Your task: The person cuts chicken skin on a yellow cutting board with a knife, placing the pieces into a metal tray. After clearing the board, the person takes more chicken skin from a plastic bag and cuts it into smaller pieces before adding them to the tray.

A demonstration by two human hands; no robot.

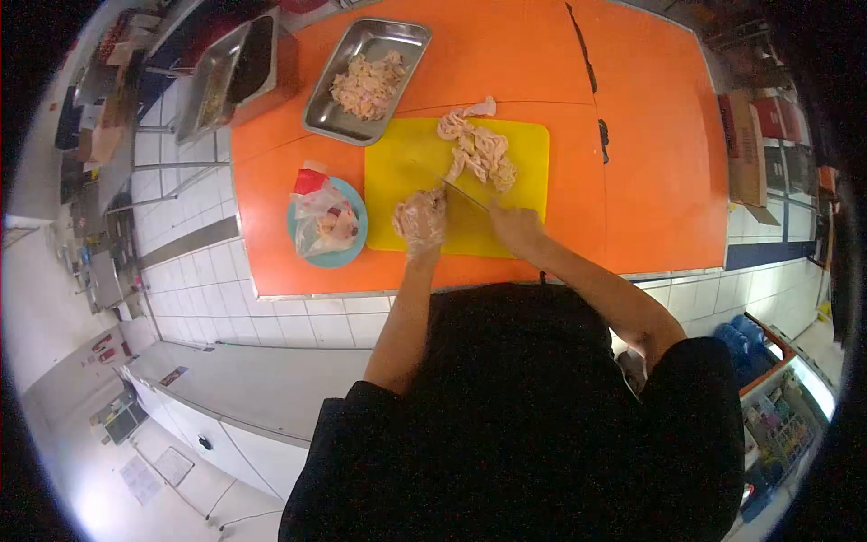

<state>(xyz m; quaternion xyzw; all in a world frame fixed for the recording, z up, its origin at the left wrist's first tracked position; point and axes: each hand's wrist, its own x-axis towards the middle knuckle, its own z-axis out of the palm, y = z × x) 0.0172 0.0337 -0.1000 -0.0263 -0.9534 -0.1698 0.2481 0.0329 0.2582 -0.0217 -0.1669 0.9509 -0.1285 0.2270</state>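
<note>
**Cutting pale raw meat on a yellow board, seen from above**

One person in a black top stands at an orange surface (632, 135). Their bare right hand (517, 226) is closed around the handle of one knife (465, 194). The blade angles up and left across one yellow cutting board (397, 172). Their left hand (420, 219), in a clear plastic glove, rests on the board just beside the blade with fingers curled under. Whether this grip holds anything cannot be told.

One heap of meat pieces (479, 149) lies at the board's far edge, apart from both hands. Two metal trays stand beyond the board. The nearer tray (384, 38) holds more meat, and the far tray (212, 81) sits at the surface's left corner. One blue plate (348, 253), left of the board, carries one clear bag (321, 221). Cardboard boxes (748, 154) at the right show print too blurred to read.
</note>
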